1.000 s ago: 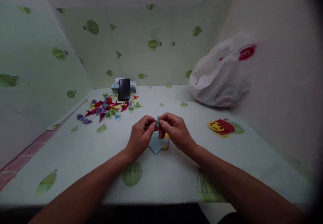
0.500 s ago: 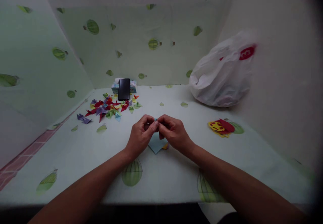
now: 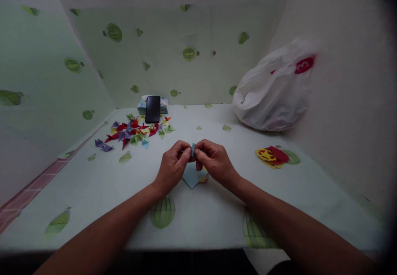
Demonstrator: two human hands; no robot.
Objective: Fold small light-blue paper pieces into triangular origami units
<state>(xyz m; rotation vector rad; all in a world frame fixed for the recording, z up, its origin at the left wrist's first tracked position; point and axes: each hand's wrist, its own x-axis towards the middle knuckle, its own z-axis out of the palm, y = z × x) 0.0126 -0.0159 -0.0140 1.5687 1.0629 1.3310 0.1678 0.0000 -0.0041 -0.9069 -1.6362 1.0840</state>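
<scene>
Between the fingertips of my left hand (image 3: 174,163) and my right hand (image 3: 216,162) is a small folded piece of light blue paper (image 3: 193,149). Both hands are closed in a pinch on it, just above the table; its lower part is hidden by the fingers. Below them lies a stack of square paper sheets, with a light blue sheet (image 3: 192,178) on top and yellow and purple edges (image 3: 204,178) showing at its right. My fingers cover the far part of the stack.
Several folded paper cranes (image 3: 132,132) in many colours lie in a heap at the back left. Behind them a black phone (image 3: 152,109) leans on a tissue box (image 3: 142,108). A white plastic bag (image 3: 269,97) stands back right, with red and yellow cut-outs (image 3: 271,156) nearer.
The hands have parted slightly, and more of the folded blue paper shows upright between the fingertips. Everything else stays where it was.
</scene>
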